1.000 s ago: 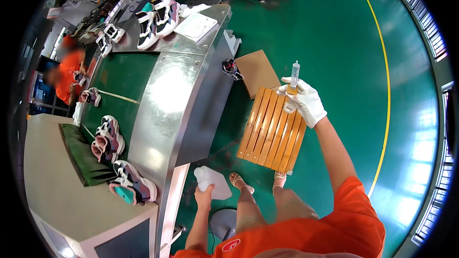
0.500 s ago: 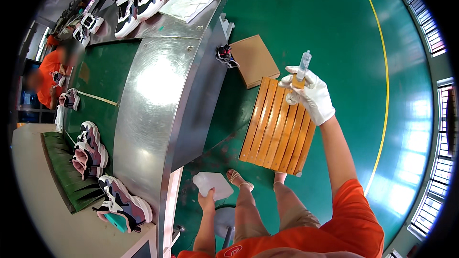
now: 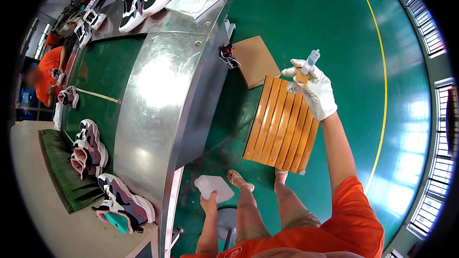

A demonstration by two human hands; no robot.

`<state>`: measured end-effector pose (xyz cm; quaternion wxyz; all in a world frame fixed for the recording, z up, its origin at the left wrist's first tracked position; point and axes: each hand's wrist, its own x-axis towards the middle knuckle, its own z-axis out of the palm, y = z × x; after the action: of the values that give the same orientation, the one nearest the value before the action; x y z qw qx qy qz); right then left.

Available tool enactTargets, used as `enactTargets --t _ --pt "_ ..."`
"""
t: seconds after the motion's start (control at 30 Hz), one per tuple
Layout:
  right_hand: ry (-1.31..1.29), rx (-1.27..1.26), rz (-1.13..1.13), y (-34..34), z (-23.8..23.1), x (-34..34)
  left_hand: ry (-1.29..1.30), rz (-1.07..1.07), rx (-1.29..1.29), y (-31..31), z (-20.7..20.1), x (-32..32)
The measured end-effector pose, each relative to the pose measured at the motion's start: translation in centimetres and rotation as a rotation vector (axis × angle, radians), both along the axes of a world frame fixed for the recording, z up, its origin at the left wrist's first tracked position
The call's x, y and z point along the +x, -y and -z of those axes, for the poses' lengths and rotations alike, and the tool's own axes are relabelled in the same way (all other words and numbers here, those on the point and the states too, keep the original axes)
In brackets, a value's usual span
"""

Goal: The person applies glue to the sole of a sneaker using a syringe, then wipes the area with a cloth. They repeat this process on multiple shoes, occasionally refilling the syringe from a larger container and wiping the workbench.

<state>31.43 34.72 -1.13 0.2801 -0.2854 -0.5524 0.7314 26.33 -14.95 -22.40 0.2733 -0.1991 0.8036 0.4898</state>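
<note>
My left hand (image 3: 209, 203), low down beside the metal bench, is closed on a whitish plastic jug (image 3: 210, 184). Raised over the slatted wooden stand (image 3: 276, 124), my white-gloved right hand (image 3: 318, 94) pinches a small clear tube (image 3: 313, 59) with a narrow tip, like a syringe. A yellow-orange block (image 3: 302, 76) sits at the tube's lower end, between the fingers. Whether block and tube are joined I cannot tell. At the bench's near left lies a white, pink and black sneaker (image 3: 125, 203), apart from both hands.
A metal bench (image 3: 153, 86) with a green conveyor belt (image 3: 103, 74) runs along the left, bearing several sneakers. White cloths (image 3: 193, 2) lie at its far end. A cardboard box (image 3: 256, 61) rests on the floor behind the stand. Another person in orange (image 3: 49, 74) works across the belt.
My right hand has shifted slightly right, and the tube tilts more to the right. My left hand still grips the jug. The person across the belt has changed posture.
</note>
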Motion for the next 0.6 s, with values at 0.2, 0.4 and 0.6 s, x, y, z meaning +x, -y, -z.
enactTargets --t 0.2,0.4,0.6 --pt "0.132 -0.186 -0.127 3.4 -3.9 1.4 -0.151 0.393 -0.136 -1.5 -7.0 0.4" --pt "0.286 -0.144 -0.357 6.3 -12.6 3.6 -0.262 0.658 0.001 -6.0 -21.8 -0.9" --pt "0.214 0.131 -0.563 7.7 -21.1 4.8 -0.348 0.588 0.18 -8.8 -35.5 -5.4"
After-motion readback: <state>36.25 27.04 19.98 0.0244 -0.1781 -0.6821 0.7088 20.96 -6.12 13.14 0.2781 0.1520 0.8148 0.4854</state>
